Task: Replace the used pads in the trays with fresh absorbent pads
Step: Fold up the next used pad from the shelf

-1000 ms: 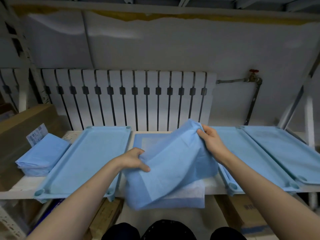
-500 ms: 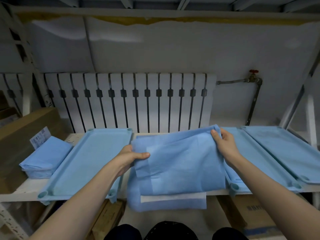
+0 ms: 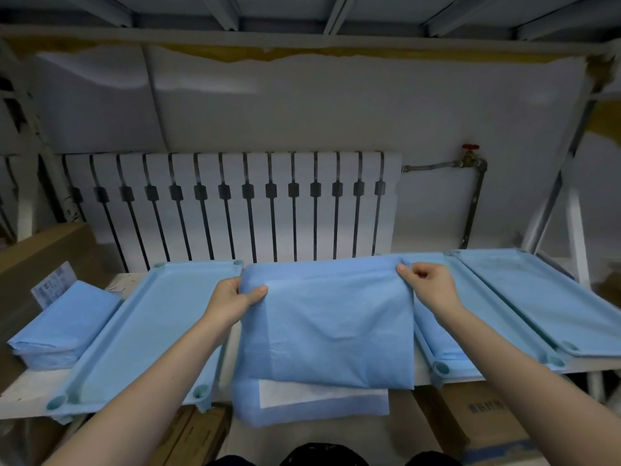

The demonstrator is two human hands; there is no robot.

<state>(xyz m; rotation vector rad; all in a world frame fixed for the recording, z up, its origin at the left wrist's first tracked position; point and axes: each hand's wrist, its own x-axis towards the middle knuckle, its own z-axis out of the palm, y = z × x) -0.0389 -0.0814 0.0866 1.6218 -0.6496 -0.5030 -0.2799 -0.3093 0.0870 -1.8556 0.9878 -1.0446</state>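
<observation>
Both bare forearms enter from the lower corners of the view and angle inward toward the centre. Left hand (image 3: 232, 299): thumb laid flat on top of the folded blue absorbent pad (image 3: 336, 324) at its far left corner, remaining fingers tucked behind the edge, gripping it. Right hand (image 3: 431, 285): back of the hand up, fingers (image 3: 405, 270) curled, pinching the far right corner of the same pad. The hands sit at about the same level, well apart, both wrists roughly straight
</observation>
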